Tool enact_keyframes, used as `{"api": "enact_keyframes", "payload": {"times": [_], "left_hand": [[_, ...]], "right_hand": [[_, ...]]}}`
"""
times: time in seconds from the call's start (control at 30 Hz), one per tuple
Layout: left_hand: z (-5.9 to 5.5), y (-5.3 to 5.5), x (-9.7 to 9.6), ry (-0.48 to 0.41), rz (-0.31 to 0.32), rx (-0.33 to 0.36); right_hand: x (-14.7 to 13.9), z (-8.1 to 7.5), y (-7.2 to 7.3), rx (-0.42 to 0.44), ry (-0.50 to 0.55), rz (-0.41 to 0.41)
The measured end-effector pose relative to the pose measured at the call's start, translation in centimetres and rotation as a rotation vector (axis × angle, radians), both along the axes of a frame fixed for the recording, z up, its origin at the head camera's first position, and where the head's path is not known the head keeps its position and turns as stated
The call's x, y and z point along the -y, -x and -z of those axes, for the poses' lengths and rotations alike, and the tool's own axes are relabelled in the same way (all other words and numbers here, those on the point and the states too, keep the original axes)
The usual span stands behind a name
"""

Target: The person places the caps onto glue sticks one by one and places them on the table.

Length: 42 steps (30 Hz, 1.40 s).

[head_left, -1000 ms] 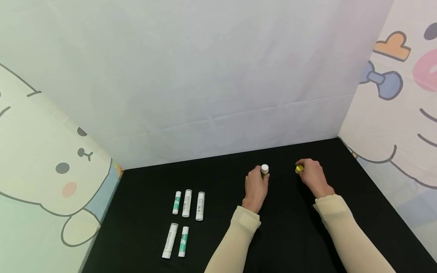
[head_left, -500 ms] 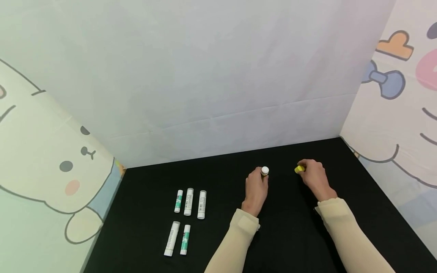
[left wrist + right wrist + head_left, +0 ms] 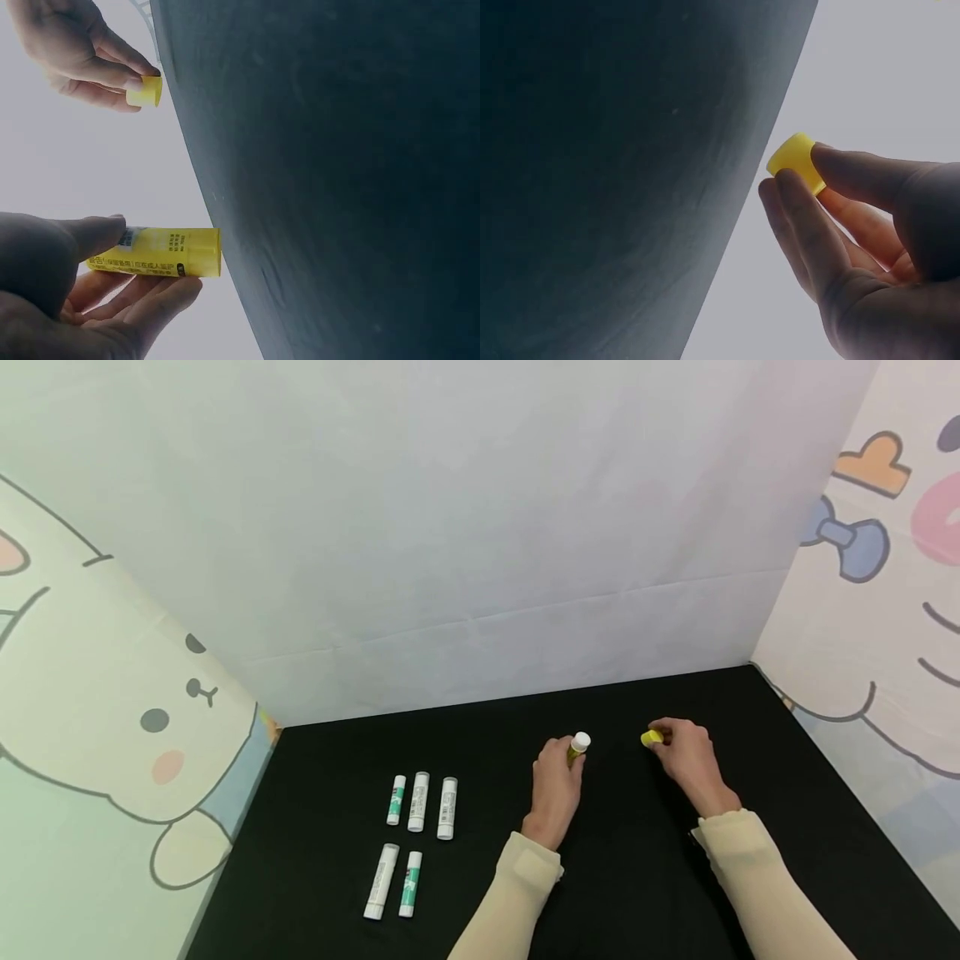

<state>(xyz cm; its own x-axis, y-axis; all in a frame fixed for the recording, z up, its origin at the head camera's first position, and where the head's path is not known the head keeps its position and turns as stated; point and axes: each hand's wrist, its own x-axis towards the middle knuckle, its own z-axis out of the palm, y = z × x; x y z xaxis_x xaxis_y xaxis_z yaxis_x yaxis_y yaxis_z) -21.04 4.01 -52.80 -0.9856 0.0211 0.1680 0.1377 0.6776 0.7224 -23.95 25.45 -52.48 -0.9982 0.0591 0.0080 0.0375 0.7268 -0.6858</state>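
Observation:
My left hand (image 3: 553, 791) holds a yellow glue stick (image 3: 154, 253) between thumb and fingers. In the head view the stick's uncovered white end (image 3: 581, 741) points up, tilted slightly right. My right hand (image 3: 692, 762) pinches a small yellow cap (image 3: 796, 161) between thumb and fingertips, off to the right of the stick and apart from it. In the left wrist view the cap and the stick both show, with a gap between them.
On the black tablecloth (image 3: 480, 893) to the left lie white glue sticks, such as one (image 3: 381, 882) at the front, and two smaller green-and-white ones (image 3: 410, 883), (image 3: 396, 800). A white curtain (image 3: 480, 527) stands behind the table, with printed cloth (image 3: 832, 652) on the right.
The glue stick in my left hand has tilted a little to the right. My right hand has lowered slightly and turned the cap. The head view has shifted a little.

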Motion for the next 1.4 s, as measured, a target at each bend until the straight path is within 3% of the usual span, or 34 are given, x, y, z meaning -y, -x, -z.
{"api": "enact_keyframes", "payload": {"times": [0.8,1.13,1.4], "left_hand": [[0.4,-1.9,2.1,0.039,0.005,-0.054],[0.1,-3.2,2.7,0.072,-0.054,-0.105],[-0.3,-4.0,3.4,0.090,-0.082,-0.106]], "right_hand": [[3.0,-1.6,-2.3,-0.059,0.062,-0.018],[4.4,-2.0,-3.3,-0.124,0.090,-0.065],[5.2,-2.2,-3.7,-0.153,0.108,-0.090]]}}
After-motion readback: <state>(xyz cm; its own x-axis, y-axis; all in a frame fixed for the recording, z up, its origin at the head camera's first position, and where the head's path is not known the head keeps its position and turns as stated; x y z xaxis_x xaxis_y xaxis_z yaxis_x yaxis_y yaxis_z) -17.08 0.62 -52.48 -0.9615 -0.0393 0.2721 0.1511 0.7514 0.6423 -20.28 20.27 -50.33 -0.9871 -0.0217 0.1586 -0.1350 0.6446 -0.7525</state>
